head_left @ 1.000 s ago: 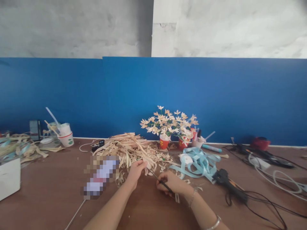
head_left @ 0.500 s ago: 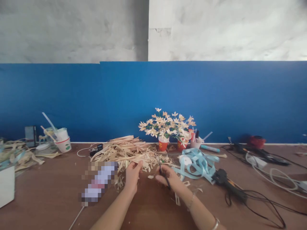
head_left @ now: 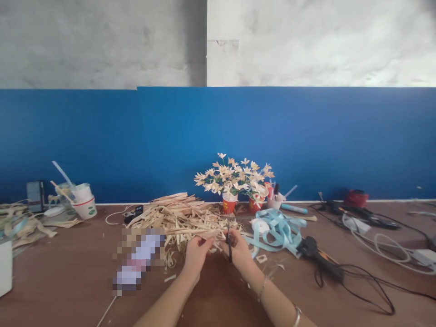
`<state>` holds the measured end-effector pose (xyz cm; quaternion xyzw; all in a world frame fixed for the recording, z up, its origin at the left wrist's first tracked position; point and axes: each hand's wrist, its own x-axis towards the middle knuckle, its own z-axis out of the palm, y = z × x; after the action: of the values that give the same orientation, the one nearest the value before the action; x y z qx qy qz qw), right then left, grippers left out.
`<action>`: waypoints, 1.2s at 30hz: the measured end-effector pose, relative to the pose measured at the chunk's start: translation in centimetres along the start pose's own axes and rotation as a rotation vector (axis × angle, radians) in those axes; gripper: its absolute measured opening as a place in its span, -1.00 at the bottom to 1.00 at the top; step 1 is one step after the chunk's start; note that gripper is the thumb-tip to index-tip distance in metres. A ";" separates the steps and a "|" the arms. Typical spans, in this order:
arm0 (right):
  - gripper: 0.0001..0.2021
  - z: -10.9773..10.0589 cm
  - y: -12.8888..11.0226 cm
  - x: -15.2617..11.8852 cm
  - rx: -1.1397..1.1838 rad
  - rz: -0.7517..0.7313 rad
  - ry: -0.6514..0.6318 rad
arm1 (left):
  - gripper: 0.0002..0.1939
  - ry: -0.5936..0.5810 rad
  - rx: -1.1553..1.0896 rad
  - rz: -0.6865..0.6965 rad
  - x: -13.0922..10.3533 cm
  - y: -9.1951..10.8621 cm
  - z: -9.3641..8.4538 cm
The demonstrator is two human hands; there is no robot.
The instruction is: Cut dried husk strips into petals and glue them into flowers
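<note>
A blue panel (head_left: 218, 141) stands along the far edge of my brown bench (head_left: 68, 268), with the heap of dried strips (head_left: 180, 215) near the middle of that edge, two red cups (head_left: 229, 207) of pale flowers (head_left: 223, 175) just right of it, and tangled blue ribbon (head_left: 284, 227) and a black glue gun (head_left: 322, 260) towards the right edge. In front of the heap, my right hand (head_left: 239, 252) has its fingers curled round the dark scissors (head_left: 229, 245), tips towards the far edge, while my left hand (head_left: 195, 258) pinches a pale strip (head_left: 206, 235) between thumb and fingers, near the scissors
</note>
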<state>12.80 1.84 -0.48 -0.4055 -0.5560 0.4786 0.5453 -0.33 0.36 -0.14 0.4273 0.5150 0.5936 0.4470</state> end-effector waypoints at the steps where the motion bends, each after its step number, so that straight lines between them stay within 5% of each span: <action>1: -0.71 0.0 -0.1 0.0 -0.005 0.011 0.008 | -0.76 0.006 -0.011 0.008 0.0 0.1 0.0; 9: -0.65 -0.1 -0.7 0.0 0.030 0.104 0.001 | -0.78 -0.006 -0.059 -0.013 -0.3 0.7 0.1; 15: -0.66 -0.6 -0.1 0.3 0.014 0.035 -0.006 | -0.77 -0.011 -0.142 -0.034 -0.4 1.0 0.1; 22: -0.76 -1.5 -0.2 0.2 -0.119 0.079 -0.238 | -0.70 0.164 -0.407 -0.048 0.8 1.3 -1.0; 28: -0.84 -1.5 -0.4 -0.5 -0.241 0.171 -0.438 | -0.70 0.183 -0.517 -0.003 1.5 1.3 -1.5; 36: -0.74 -1.6 -1.3 -0.6 -0.294 0.259 -0.487 | -0.69 0.202 -0.513 -0.002 1.7 1.6 -1.7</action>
<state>14.57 1.09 0.58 -0.4210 -0.6773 0.5415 0.2661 -2.53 1.49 1.30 0.2382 0.3900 0.7437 0.4879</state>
